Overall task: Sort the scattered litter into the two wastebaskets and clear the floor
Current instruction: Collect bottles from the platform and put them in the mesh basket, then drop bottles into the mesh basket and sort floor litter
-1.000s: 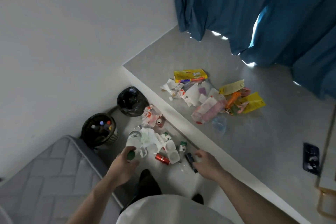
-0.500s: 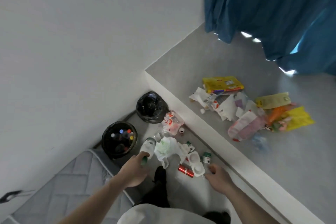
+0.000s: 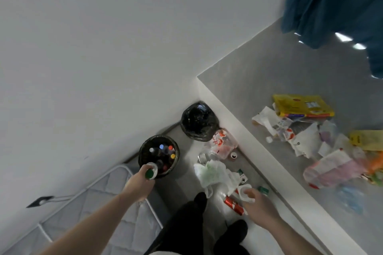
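My left hand (image 3: 139, 184) grips a clear plastic bottle with a green cap (image 3: 150, 172), held over the near rim of the black wastebasket (image 3: 143, 152) that holds several bottles. A second wastebasket with a black bag (image 3: 198, 122) stands beyond it in the corner. My right hand (image 3: 258, 203) reaches down onto a white plastic cup piece (image 3: 243, 191) beside a red can (image 3: 233, 205). White and green crumpled tissue (image 3: 211, 173) and a red-printed clear wrapper (image 3: 221, 144) lie between the baskets and the step.
A raised grey ledge (image 3: 259, 80) on the right carries more litter: a yellow packet (image 3: 300, 106), white wrappers (image 3: 290, 130), a pink bag (image 3: 333, 170). A grey quilted mattress (image 3: 93, 203) lies at lower left. Blue curtain (image 3: 335, 2) hangs at top right. My dark-trousered legs stand below.
My left hand has carried the green-capped bottle left from the litter pile to over the bottle basket. My right hand has come down onto the white cup by the red can. The view swung left.
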A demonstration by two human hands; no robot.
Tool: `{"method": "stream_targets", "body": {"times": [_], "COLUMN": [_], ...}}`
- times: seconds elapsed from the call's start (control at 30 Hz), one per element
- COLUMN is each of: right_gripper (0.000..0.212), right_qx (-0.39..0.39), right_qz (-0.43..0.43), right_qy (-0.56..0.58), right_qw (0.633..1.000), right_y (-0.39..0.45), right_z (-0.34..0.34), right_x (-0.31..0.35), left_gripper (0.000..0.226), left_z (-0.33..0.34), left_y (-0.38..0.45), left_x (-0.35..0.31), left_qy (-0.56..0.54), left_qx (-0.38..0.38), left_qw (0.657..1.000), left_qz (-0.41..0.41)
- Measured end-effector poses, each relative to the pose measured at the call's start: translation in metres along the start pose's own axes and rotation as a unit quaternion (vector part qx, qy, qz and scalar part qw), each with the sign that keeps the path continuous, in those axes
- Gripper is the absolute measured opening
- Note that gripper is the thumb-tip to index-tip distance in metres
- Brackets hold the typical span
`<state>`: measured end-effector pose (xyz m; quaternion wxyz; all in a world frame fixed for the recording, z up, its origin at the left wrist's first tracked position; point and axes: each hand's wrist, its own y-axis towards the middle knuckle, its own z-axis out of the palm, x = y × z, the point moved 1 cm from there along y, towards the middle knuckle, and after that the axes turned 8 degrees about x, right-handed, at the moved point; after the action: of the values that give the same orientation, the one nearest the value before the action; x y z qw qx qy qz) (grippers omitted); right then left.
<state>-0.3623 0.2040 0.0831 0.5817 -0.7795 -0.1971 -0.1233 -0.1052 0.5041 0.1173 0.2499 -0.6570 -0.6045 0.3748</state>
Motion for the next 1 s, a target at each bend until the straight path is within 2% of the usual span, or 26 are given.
{"method": "stream_targets", "body": {"times": [0.17,0.37,0.43,0.53,0.6,0.73,0.9,1.0], "right_gripper": [0.03,0.021,0.023,0.031,0.031,0.027,0.035,0.032], "right_qx": [-0.004,0.006,0.007,0.025,0.031,0.008,0.037,0.029], "right_qz": [-0.02,0.011,0.025,0.042,0.056,0.076,0.104,0.117], "right_qy": [0.008,0.024,0.035,0.041,0.028,0.011,0.014,0.025], "right_qw": [1.0,1.0,0.999,0.998,0.998,0.997,0.994,0.992], "right_y": [0.052,0.164,0.204,0.279,0.305,0.31,0.312,0.312], "right_z": [0.014,0.055,0.075,0.112,0.129,0.14,0.144,0.134], "right_x": [0.03,0.029,0.019,-0.029,-0.039,-0.008,-0.008,-0.007], "left_gripper": [0.032,0.023,0.02,0.016,0.018,0.026,0.046,0.054], "left_z": [0.002,0.029,0.04,0.06,0.074,0.096,0.107,0.103], "left_y": [0.082,0.221,0.264,0.32,0.352,0.392,0.41,0.409], "left_x": [0.028,0.059,0.068,0.081,0.089,0.098,0.093,0.082], "left_qy": [-0.007,0.008,0.006,-0.002,-0.005,-0.019,-0.024,-0.015], "left_qx": [-0.035,-0.033,-0.026,-0.02,-0.015,0.001,0.054,0.072], "left_qw": [0.999,0.999,0.999,0.998,0.998,0.997,0.995,0.995], "left_qz": [-0.015,-0.024,-0.034,-0.055,-0.066,-0.076,-0.079,-0.068]}}
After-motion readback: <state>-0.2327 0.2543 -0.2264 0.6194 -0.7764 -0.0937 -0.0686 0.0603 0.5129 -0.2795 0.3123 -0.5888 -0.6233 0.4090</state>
